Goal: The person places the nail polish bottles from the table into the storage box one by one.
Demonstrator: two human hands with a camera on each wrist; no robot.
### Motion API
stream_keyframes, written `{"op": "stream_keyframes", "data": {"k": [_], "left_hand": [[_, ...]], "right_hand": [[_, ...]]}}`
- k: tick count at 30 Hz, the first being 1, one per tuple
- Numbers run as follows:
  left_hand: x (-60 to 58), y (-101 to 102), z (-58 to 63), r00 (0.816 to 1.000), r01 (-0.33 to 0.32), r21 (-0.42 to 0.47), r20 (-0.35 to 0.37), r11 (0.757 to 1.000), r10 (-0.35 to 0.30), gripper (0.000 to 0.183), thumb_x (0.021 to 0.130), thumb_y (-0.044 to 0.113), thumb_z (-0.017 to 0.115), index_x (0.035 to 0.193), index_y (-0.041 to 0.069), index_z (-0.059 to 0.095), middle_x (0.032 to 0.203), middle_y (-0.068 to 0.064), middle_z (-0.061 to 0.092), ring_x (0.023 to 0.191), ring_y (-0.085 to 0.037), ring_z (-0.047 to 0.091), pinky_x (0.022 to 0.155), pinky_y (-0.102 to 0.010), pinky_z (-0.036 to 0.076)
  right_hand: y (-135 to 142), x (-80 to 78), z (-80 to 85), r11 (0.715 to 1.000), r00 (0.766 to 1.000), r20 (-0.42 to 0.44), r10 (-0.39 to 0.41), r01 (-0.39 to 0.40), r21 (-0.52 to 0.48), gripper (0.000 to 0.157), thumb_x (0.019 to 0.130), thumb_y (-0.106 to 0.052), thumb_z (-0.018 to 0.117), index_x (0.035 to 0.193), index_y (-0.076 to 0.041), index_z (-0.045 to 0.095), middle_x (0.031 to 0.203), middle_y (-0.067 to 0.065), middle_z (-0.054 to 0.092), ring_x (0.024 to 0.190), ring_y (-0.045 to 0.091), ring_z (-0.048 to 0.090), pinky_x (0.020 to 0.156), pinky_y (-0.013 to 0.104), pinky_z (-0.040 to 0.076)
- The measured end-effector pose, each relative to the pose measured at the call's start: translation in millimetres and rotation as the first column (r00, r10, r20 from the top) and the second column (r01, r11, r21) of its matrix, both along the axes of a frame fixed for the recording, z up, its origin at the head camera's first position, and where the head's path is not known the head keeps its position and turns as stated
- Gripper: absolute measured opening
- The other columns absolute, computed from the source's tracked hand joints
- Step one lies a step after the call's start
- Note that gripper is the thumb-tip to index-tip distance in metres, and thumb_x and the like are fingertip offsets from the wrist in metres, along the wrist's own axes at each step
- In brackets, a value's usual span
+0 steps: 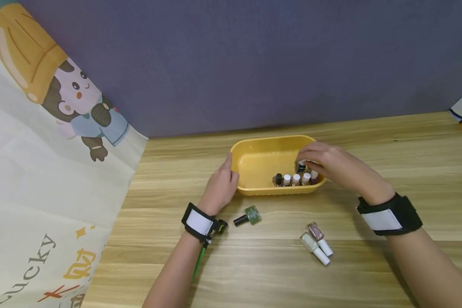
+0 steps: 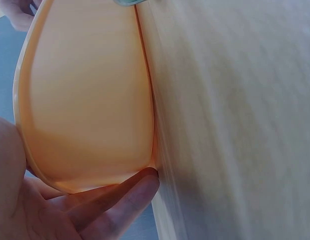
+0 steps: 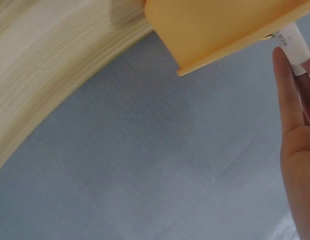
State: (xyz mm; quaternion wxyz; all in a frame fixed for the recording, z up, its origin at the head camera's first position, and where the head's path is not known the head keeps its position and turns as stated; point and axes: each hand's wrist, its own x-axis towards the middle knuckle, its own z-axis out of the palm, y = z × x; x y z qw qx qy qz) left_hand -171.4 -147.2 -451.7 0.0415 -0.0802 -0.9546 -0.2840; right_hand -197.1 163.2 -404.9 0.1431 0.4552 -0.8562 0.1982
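Nail polish bottles [image 1: 295, 179], small and capped, lie mostly in a yellow tray [image 1: 254, 164], grouped at its right end; left half of the tray floor bare. Near wall: a row with one black cap at its left end, then white caps. Another dark-capped bottle [image 1: 302, 167] sits behind the row, just by the fingertips. Right hand [image 1: 327, 160] reaches over the tray's right end, fingers bent, pinching a bottle by its white cap [image 3: 294, 42]; right wrist view shows small print on that cap, the body hidden behind the tray wall. Left hand [image 1: 223, 184] at the opposite end, fingers fairly straight, laid along the outside of the tray wall and touching it. Three bottles outside, lying on the wood-grain table [image 1: 254, 278]: green one [image 1: 253, 214], black cap toward the left wrist; pink glittery one [image 1: 315, 231] and pale green one [image 1: 309, 242] side by side farther right, white caps toward the person. Black bands on both wrists. Behind the table, a blue-grey backdrop [image 1: 254, 64]; cartoon-printed cloth [image 1: 31, 171] at left.
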Motion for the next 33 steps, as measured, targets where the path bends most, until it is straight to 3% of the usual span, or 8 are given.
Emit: {"op": "stream_keyframes", "data": {"k": [4,15,24,33], "left_hand": [[-0.2,0.0,-0.4,1.000,-0.001,-0.001,0.001,1.000,0.001,0.060,0.093,0.023,0.034,0.148,0.009,0.013,0.077,-0.005,0.047,0.045,-0.015,0.041,0.046,-0.027,0.038],[0.3,-0.1,0.4,1.000,-0.005,-0.001,0.002,1.000,0.005,0.060,0.093,0.023,0.034,0.148,0.009,0.013,0.103,-0.010,0.054,0.045,-0.014,0.041,0.047,-0.027,0.038],[-0.6,0.4,2.1,1.000,-0.006,-0.029,-0.020,1.000,0.005,0.061,0.093,0.022,0.035,0.148,0.010,0.012,0.078,-0.004,0.048,0.049,-0.013,0.042,0.049,-0.027,0.038],[0.7,0.7,1.2,1.000,-0.001,-0.008,-0.004,1.000,0.001,0.061,0.094,0.023,0.034,0.148,0.012,0.010,0.075,-0.003,0.046,0.047,-0.014,0.041,0.047,-0.027,0.038]], "right_hand": [[0.5,-0.9,-2.1,0.999,1.000,0.019,-0.018,0.017,0.036,0.025,0.080,-0.002,0.062,0.104,-0.009,0.065,0.106,0.002,0.060,0.095,0.015,0.057,0.076,0.028,0.048],[0.4,-1.1,-3.3,0.996,0.998,0.047,-0.040,0.036,0.081,0.024,0.082,-0.002,0.060,0.104,-0.009,0.066,0.106,0.001,0.060,0.096,0.014,0.057,0.077,0.027,0.047],[0.3,-4.1,-3.1,0.995,0.997,0.062,-0.054,0.048,0.090,0.021,0.082,-0.001,0.059,0.100,-0.008,0.067,0.102,0.001,0.061,0.094,0.014,0.058,0.077,0.026,0.047],[-1.2,-6.4,-0.9,0.991,0.989,0.135,-0.068,0.052,0.120,0.022,0.083,0.000,0.057,0.101,-0.007,0.068,0.102,0.001,0.062,0.094,0.014,0.058,0.078,0.026,0.047]]}}
